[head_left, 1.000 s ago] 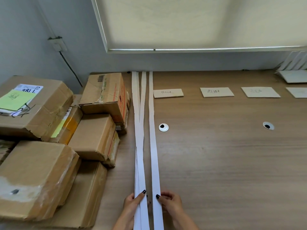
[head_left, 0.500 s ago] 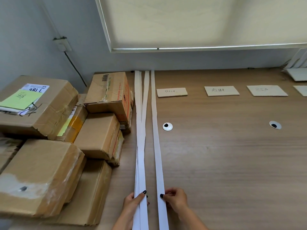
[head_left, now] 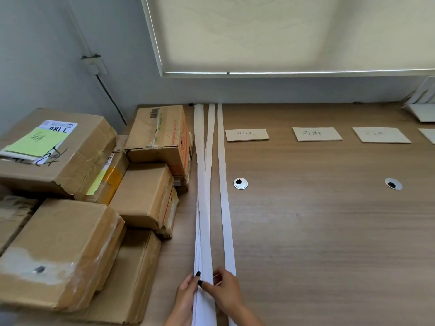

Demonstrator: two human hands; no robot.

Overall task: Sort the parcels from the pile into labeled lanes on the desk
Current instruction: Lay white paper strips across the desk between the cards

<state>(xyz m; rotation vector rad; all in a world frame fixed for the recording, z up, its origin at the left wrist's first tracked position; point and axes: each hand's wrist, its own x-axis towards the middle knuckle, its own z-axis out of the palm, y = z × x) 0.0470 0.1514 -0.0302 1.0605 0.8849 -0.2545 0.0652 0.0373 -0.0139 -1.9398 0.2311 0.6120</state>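
Note:
A pile of brown cardboard parcels [head_left: 77, 208] fills the left of the wooden desk [head_left: 317, 231]. Long white paper strips run from the near edge to the wall: a bundle of strips [head_left: 203, 184] and a single strip [head_left: 223, 184] to its right. My left hand [head_left: 186, 300] holds the bundle's near end from the left. My right hand [head_left: 226, 295] reaches over from the right and pinches the same bundle. Several handwritten label cards lie along the back, among them one card [head_left: 246, 134], a second [head_left: 316, 134] and a third [head_left: 380, 135].
Two round cable grommets [head_left: 240, 183] [head_left: 393, 184] sit in the desk. White folded items [head_left: 421, 107] lie at the far right corner. A wall socket with a cable [head_left: 94, 64] is above the parcels. A window blind [head_left: 282, 34] hangs over the back.
My right hand has left the single strip and moved left onto the bundle beside my left hand. The view has shifted slightly left.

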